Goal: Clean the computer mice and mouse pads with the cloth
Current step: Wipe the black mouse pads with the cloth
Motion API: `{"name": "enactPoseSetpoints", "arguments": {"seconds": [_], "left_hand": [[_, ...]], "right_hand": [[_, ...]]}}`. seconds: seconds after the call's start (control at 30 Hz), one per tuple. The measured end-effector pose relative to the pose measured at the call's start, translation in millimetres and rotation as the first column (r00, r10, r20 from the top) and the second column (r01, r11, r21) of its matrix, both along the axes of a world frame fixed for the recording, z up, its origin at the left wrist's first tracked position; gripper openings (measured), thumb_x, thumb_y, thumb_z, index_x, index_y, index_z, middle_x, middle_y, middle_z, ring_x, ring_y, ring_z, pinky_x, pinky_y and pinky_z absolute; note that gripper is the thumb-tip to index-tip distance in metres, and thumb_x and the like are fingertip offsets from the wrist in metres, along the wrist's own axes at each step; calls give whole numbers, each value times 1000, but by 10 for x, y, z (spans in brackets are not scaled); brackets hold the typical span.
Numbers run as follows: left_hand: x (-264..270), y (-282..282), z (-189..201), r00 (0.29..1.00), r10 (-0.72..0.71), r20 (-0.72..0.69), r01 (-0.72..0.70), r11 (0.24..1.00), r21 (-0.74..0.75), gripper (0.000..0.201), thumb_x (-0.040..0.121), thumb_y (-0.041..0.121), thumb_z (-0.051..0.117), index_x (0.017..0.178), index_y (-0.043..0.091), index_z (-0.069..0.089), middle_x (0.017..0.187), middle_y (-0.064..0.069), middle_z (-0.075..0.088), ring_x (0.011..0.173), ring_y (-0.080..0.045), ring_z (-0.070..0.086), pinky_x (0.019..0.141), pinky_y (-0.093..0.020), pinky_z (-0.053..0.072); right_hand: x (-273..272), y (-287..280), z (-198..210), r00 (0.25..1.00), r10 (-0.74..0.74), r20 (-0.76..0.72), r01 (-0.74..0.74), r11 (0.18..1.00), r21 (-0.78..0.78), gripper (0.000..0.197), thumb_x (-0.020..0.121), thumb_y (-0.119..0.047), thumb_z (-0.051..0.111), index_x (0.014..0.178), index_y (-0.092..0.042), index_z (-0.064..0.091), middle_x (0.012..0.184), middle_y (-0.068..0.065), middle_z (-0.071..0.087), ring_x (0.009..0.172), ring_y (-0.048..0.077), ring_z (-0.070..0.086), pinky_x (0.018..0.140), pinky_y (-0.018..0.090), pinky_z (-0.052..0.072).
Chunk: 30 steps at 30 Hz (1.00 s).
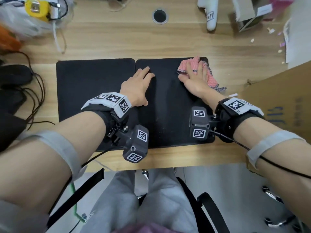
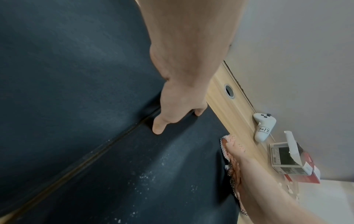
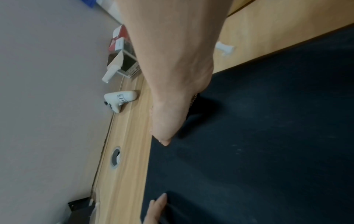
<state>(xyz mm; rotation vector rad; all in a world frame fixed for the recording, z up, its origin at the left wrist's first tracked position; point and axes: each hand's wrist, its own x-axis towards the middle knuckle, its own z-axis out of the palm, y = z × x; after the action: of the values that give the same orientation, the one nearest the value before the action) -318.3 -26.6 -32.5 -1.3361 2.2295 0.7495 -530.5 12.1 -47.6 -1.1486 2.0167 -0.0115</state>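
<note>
Two black mouse pads lie side by side on the wooden desk, the left pad (image 1: 94, 91) and the right pad (image 1: 168, 105). My right hand (image 1: 195, 76) lies flat with straight fingers on a pink cloth (image 1: 210, 78), pressing it onto the far right corner of the right pad. My left hand (image 1: 139, 84) rests flat on the right pad's left edge by the seam (image 2: 107, 145), fingers straight. White specks (image 2: 145, 177) dot the right pad. A black mouse (image 1: 15, 74) lies off to the left among cables.
A cardboard box (image 1: 276, 105) stands close on the right of the pad. A white controller (image 1: 210, 15) and a small open box (image 1: 249, 15) lie at the back right. A cable hole (image 1: 159, 15) is at the back centre. Plastic bags and a yellow tape measure (image 1: 37, 9) sit back left.
</note>
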Motion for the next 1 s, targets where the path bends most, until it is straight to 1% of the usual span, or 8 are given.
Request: {"name": "enactPoseSetpoints", "arguments": {"seconds": [0.07,0.23,0.37,0.53,0.7,0.8,0.93,1.0], "left_hand": [[-5,75,32,1000,-8,-16,7,1000,-29,95,79,18,77,152,24,17,162,5,3,149,-18,9,99,-49,40],[131,287,-14,992,-70,-107,55,989,-136,68,86,4,62,145,11,30,148,-6,30,132,-26,32,78,-41,46],[406,395,-97,981,-181,-62,180,983,-34,76,88,-4,47,155,15,16,163,4,2,150,-16,5,106,-45,40],[530,461,-47,962,-272,18,271,962,16,84,88,-3,43,156,16,-2,162,6,-13,150,-16,-7,107,-45,39],[466,465,19,960,-273,63,272,962,26,78,89,1,41,155,16,2,163,6,-11,150,-17,-3,104,-53,35],[456,424,63,956,-281,81,276,959,61,78,87,-3,34,155,18,3,163,7,-11,150,-17,-4,104,-54,32],[458,443,66,957,-277,82,271,959,78,78,87,-7,32,155,17,1,162,8,-13,150,-16,-8,104,-56,32],[464,430,88,956,-282,76,274,957,94,79,87,-7,31,155,18,1,162,9,-13,150,-15,-8,105,-56,32]], "right_hand": [[53,251,1,1000,14,2,-14,1000,-6,64,101,-40,36,155,-34,2,160,9,-23,147,27,-24,117,42,-13],[236,842,-85,996,73,-44,-74,997,-20,64,102,-36,37,155,-34,1,161,9,-22,147,26,-24,118,43,-12],[661,1076,-116,995,70,-77,-75,995,-64,64,101,-40,37,155,-34,2,161,10,-20,147,28,-22,117,44,-12],[1367,1272,-190,956,291,-43,-295,944,-150,59,102,-41,33,155,-36,6,161,5,-20,148,25,-22,118,40,-13],[1127,1517,-243,903,426,-63,-430,881,-197,53,103,-39,21,155,-34,11,163,0,-10,149,20,-11,120,39,-5],[674,1450,-342,928,280,-245,-335,915,-224,62,92,-34,16,152,-17,22,155,12,13,137,29,20,113,53,23],[540,1342,-327,965,48,-257,-79,990,-113,60,97,-38,17,155,-27,10,162,15,-5,148,36,-1,119,52,3],[912,1295,-310,950,147,-276,-202,962,-182,58,100,-31,23,156,-24,11,162,17,-4,148,38,1,119,51,4]]}}
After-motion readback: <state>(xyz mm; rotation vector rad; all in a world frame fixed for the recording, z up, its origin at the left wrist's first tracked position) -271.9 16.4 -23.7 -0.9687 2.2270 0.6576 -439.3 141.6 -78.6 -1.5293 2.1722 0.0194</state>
